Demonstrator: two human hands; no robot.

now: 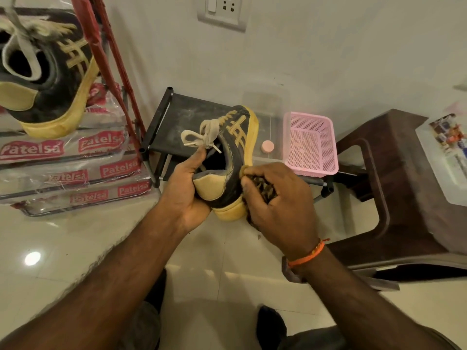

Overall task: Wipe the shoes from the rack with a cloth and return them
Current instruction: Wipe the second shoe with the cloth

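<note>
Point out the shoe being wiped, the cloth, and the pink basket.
shoe (228,157): head view, on the dark upper beside the collar.
cloth (265,189): head view, on the bunched patterned fabric under the right hand's fingers.
pink basket (326,145): head view, on its right wall.

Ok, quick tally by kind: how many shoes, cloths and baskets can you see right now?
Shoes: 2, one held in the left hand, one on the stacked packs at upper left.
Cloths: 1, bunched in the right hand against the held shoe.
Baskets: 1, pink.
Total: 4.
</note>
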